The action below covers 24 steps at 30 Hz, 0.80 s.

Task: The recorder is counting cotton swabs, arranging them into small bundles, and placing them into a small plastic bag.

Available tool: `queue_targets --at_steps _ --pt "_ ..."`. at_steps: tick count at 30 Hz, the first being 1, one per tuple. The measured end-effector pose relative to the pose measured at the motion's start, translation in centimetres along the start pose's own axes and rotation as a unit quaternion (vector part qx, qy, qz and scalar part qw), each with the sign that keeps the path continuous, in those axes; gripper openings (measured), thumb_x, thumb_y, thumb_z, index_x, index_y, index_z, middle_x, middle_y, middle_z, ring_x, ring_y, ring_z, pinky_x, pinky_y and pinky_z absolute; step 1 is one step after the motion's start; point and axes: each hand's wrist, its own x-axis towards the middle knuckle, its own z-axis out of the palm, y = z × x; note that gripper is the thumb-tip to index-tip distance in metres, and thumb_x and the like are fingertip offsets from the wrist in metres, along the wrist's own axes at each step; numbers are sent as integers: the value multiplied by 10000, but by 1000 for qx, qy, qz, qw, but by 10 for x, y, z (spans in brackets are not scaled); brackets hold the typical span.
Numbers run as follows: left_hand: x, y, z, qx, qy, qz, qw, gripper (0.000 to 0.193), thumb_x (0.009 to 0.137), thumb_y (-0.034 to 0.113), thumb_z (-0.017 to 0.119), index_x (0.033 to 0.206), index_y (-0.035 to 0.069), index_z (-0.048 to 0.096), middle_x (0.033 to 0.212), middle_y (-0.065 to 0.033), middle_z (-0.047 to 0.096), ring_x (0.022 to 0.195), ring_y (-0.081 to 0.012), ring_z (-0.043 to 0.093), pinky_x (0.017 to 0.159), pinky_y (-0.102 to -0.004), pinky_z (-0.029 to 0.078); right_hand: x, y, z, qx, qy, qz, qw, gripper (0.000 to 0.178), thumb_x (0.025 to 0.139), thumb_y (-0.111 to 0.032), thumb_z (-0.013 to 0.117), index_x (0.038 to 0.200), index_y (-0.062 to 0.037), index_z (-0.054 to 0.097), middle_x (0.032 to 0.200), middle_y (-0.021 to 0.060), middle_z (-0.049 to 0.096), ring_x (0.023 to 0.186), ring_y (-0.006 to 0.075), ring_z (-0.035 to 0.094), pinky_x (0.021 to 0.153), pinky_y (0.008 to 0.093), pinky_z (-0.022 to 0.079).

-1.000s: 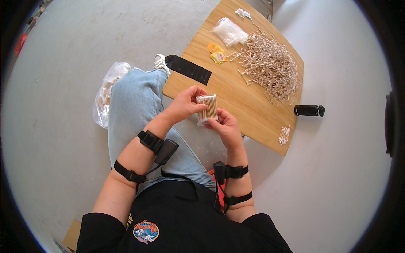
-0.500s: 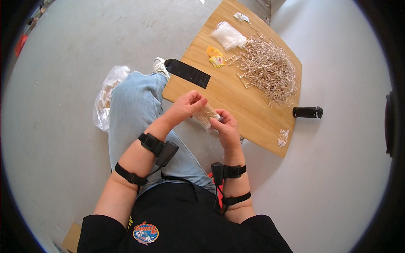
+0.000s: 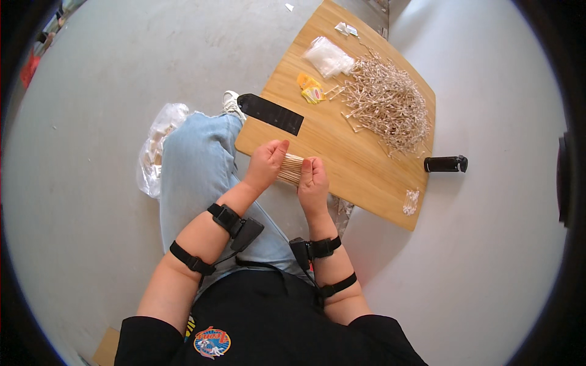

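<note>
Between my two hands is a bundle of cotton swabs [image 3: 290, 169], its pale sticks lying side by side. My left hand [image 3: 266, 165] is closed round one end, thumb up. The other end is gripped in my right hand [image 3: 314, 183], its thumb also on top. My fingers cover both ends of the bundle, and I cannot tell whether a clear bag is round it. The hands are just off the near edge of the wooden table [image 3: 342, 158], above my lap. A large heap of loose cotton swabs [image 3: 390, 104] lies farther off on the table.
On the table are clear plastic bags [image 3: 329, 57], yellow packaging pieces [image 3: 311, 89], a black flat strip [image 3: 270, 114] and a small group of swabs [image 3: 411, 202]. A black cylinder [image 3: 445, 164] is by the right edge. A filled clear bag [image 3: 157, 149] sits beside my leg.
My right hand has moved left and turned its thumb upward. Both hands now close firmly round the bundle's ends, and the bundle lies more level than before.
</note>
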Motion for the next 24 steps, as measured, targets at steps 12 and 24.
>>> queue_targets --at_steps 12,24 --pt "7 -11 -20 -104 53 -220 968 480 1027 482 395 820 85 567 608 23 499 461 -48 445 419 -192 349 19 -12 -48 364 79 151 916 383 1042 -436 386 989 -83 524 808 67 656 576 116 603 506 238 495" --pt "-7 -29 6 316 -30 112 942 136 885 149 639 940 27 616 731 -126 636 656 -276 636 600 -386 495 -72 89 -72 -27 -99 216 971 169 933 -163 592 919 1 630 707 87 652 631 164 638 595 293 509"
